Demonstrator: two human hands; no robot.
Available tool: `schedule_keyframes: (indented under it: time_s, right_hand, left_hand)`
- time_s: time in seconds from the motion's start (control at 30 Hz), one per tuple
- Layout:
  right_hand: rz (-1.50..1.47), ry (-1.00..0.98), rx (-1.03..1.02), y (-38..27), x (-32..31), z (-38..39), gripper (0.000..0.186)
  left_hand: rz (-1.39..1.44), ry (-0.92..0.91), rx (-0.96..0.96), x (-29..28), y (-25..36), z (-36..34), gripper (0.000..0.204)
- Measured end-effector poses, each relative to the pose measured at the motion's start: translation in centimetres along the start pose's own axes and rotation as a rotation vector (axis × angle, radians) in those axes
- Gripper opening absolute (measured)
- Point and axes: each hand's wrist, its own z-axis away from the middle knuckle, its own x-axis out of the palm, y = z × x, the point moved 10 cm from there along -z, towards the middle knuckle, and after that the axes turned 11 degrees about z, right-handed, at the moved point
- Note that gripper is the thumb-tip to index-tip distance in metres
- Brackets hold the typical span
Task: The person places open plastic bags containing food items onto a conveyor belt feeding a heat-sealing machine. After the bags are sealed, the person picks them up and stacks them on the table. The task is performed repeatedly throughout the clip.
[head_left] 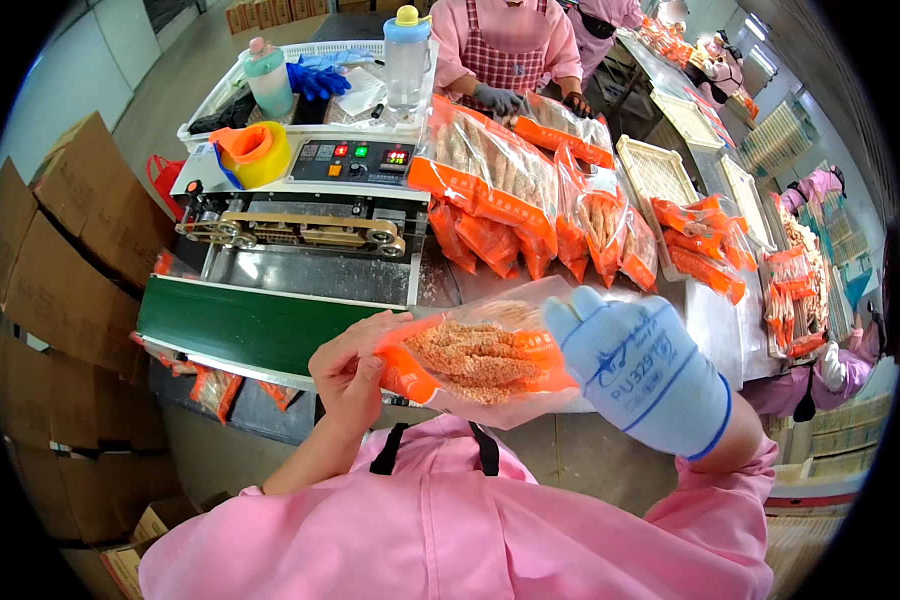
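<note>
Between my hands, in front of my chest, is a clear and orange plastic bag of seed-coated snack sticks (475,362). My bare left hand (353,362) pinches its left, orange end between thumb and fingers. A white glove with blue print covers my right hand (625,360), which is closed on the bag's clear right end. Just beyond my left hand lies the green conveyor belt (260,325) of a bag sealing machine (310,232). Its control panel (355,160) has lit buttons and a red display.
Filled orange bags (500,180) are piled on the table ahead. A co-worker's gloved hands (498,100) rest at the pile's far side. Orange and yellow tape rolls (255,155) sit on the machine; bottles (407,65) stand in a white tray behind. Cardboard boxes (80,220) line the left; cream crates (658,170) lie right.
</note>
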Motion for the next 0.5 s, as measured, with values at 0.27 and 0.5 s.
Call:
schedule_keyframes:
  time_s: [0.27, 0.5]
  right_hand:
    - [-0.450, 0.810, -0.066, 2.2, -2.3, 3.8, 0.034]
    - [-1.802, 0.837, 0.438, 2.2, 13.7, 6.3, 0.065]
  left_hand:
    - [0.054, -0.067, 0.066, 1.0, -0.1, -0.4, 0.030]
    - [0.178, 0.080, -0.059, -1.5, -2.6, 0.3, 0.028]
